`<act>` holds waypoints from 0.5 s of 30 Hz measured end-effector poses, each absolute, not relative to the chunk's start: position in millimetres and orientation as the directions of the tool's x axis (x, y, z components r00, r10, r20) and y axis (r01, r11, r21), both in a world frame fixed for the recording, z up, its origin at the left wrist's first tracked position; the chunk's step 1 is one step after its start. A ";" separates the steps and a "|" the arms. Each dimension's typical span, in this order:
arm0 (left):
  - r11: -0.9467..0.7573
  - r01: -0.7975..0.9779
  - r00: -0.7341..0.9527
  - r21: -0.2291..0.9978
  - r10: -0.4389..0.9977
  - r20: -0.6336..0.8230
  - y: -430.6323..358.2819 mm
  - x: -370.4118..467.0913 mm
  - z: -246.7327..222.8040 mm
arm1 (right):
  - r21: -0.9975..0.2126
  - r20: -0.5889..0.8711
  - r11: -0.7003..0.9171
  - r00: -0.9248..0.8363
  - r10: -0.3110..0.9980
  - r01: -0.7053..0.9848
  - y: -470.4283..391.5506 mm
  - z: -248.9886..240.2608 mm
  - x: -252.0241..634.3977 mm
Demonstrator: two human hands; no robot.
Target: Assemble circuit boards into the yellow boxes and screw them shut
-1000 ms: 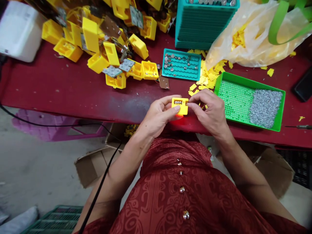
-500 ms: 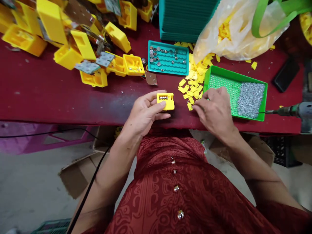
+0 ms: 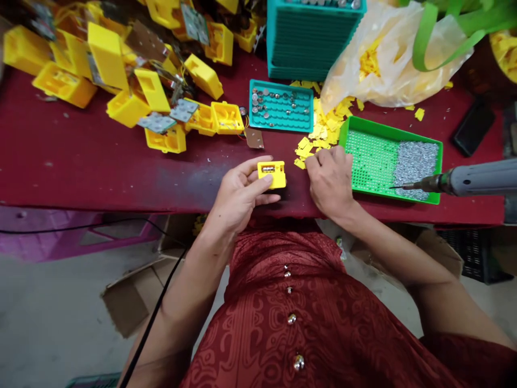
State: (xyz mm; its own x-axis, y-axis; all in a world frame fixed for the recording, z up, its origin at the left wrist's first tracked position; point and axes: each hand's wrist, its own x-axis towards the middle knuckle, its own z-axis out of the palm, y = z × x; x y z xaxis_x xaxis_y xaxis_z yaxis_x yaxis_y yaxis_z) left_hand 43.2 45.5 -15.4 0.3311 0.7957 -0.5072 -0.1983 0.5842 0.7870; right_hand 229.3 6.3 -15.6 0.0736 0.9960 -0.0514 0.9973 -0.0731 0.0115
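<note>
Between the thumb and fingers of my left hand (image 3: pixel 246 189) is a small yellow plastic case (image 3: pixel 277 179), held above the table's front edge. Its open slot faces up and shows silvery button cells (image 3: pixel 267 169) in a row. My right hand (image 3: pixel 332 182) is bent down over the near end of a heap of flat yellow covers (image 3: pixel 326 128), its fingertips curled inward and partly hidden. I cannot make out whether a cover is between them. Just right of that hand stands a green tray (image 3: pixel 365 180) with small silver screws (image 3: pixel 416 161) piled at its right end.
A teal tray (image 3: pixel 278 125) of button cells lies ahead, before a tall teal tray stack (image 3: pixel 311 48). Yellow housings (image 3: pixel 165 141) with wires crowd the left. A power screwdriver (image 3: pixel 460 180) reaches over the green tray. A plastic bag (image 3: pixel 398 75) and a phone (image 3: pixel 473 125) are at right.
My right hand has moved left, from the green tray's edge to the near end of the yellow covers. The screwdriver now extends further left over the screws. My left hand keeps hold of the case.
</note>
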 end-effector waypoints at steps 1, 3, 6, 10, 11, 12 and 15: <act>0.586 -0.198 0.327 0.786 0.795 -0.511 45.4 42.2 -14.7 | 0.014 -0.092 -0.082 0.082 0.992 0.997 9.3 -12.8 228.2; 0.591 -0.203 0.317 0.780 0.794 -0.519 45.3 40.8 -13.2 | 0.022 -0.173 -0.090 0.093 0.981 0.996 13.3 -5.2 226.1; 0.602 -0.208 0.301 0.771 0.790 -0.535 46.2 40.9 -11.9 | 0.025 -0.234 -0.052 0.056 0.971 0.998 15.8 6.3 224.4; 0.598 -0.204 0.302 0.776 0.792 -0.531 47.6 45.0 -10.7 | 0.009 -0.262 -0.025 0.026 0.965 1.000 16.6 14.4 225.7; 0.597 -0.200 0.304 0.777 0.791 -0.530 47.5 46.2 -10.2 | 0.002 -0.271 -0.025 0.024 0.962 1.000 16.4 15.8 226.9; 0.599 -0.196 0.306 0.777 0.790 -0.532 47.3 47.2 -9.5 | -0.008 -0.276 -0.021 0.018 0.961 1.000 15.8 17.1 228.6; 0.599 -0.193 0.303 0.777 0.790 -0.533 46.3 49.0 -7.9 | -0.024 -0.243 -0.022 0.016 0.970 0.999 12.0 21.6 238.2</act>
